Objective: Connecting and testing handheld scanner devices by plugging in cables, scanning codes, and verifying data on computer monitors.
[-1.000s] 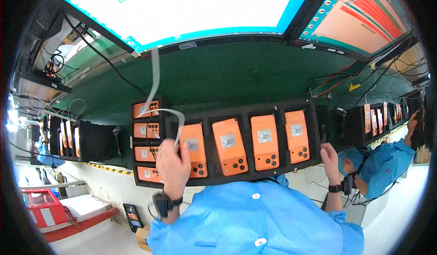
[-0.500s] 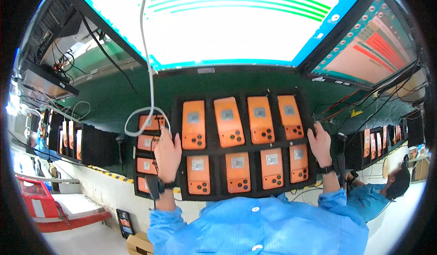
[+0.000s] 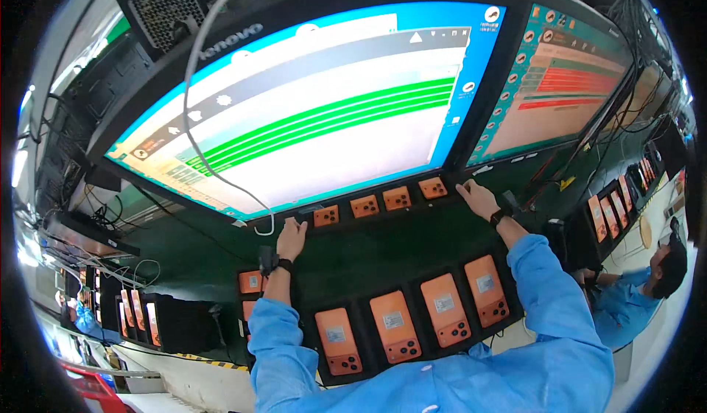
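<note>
A long black tray (image 3: 415,198) with a row of orange phones (image 3: 396,198) lies at the far side of the green mat, just below the big monitor. My left hand (image 3: 292,239) is closed at its left end, and my right hand (image 3: 480,199) is closed at its right end; the fingertips meet the tray's ends. Closer to me, a second black tray (image 3: 361,313) carries a row of orange phones (image 3: 394,326), camera ends towards me. Left of it, more orange phones (image 3: 250,282) lie in another dark tray, partly hidden by my left sleeve.
A large monitor (image 3: 317,118) and a second screen (image 3: 549,89) stand behind the mat (image 3: 353,254). A white cable (image 3: 193,129) hangs before the large one. Black racks with phones (image 3: 140,317) stand at left. At right a person in blue (image 3: 626,310) sits beside more phones (image 3: 607,214).
The far tray has slid away from me towards the monitor, with both hands at its ends. Green mat now shows between the two trays. My view has tilted up.
</note>
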`<state>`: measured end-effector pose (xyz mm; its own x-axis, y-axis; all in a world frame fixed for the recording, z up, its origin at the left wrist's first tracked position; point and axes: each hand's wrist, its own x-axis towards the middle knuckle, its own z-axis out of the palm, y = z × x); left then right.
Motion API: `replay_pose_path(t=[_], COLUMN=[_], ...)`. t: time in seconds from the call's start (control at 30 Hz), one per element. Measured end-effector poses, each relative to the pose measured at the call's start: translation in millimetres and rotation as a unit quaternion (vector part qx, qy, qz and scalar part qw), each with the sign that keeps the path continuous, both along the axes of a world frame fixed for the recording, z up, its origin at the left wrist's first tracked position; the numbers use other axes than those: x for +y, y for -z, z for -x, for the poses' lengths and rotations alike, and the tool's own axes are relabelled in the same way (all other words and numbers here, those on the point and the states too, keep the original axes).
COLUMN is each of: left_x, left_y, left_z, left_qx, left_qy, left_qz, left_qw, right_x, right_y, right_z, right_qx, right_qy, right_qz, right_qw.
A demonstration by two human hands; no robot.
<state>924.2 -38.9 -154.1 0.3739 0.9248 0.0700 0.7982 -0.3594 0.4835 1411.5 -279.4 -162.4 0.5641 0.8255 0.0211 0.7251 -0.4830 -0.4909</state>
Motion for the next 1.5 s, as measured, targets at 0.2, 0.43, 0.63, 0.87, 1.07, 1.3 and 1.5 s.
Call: replay_pose_path(t=[0.2,0.43,0.63,0.87,1.07,1.3,1.5], left_x=[-69.8,-243.0,-288.6,-251.5,-243.0,-279.0,-304.9], left_y=[9.5,115.0,210.5,215.2,28.1,-97.5,-131.5], left_z=[62.2,152.5,170.1,168.5,138.3,151.9,121.4], left_qx=[-0.066,-0.043,-0.136,-0.218,-0.329,-0.504,-0.47], left_qy=[-0.042,-0.267,-0.273,-0.233,-0.268,-0.138,-0.124], left_qz=[-0.005,0.102,0.167,0.096,0.104,0.278,0.295], left_qw=[0.997,0.957,0.938,0.943,0.9,0.806,0.823], right_x=[-85.8,-259.5,-272.1,-285.7,-297.8,-316.4,-287.2], right_y=[34.9,79.6,100.7,55.9,6.2,-153.4,-167.2], right_z=[-10.1,88.2,100.8,117.6,61.5,65.2,118.9], right_qx=[0.281,-0.028,0.457,0.625,0.579,0.645,0.552], right_qy=[0.028,0.192,0.232,0.241,0.199,0.018,0.033], right_qz=[0.012,-0.066,-0.067,-0.062,-0.039,-0.016,0.021], right_qw=[0.959,0.979,0.856,0.74,0.79,0.764,0.833])
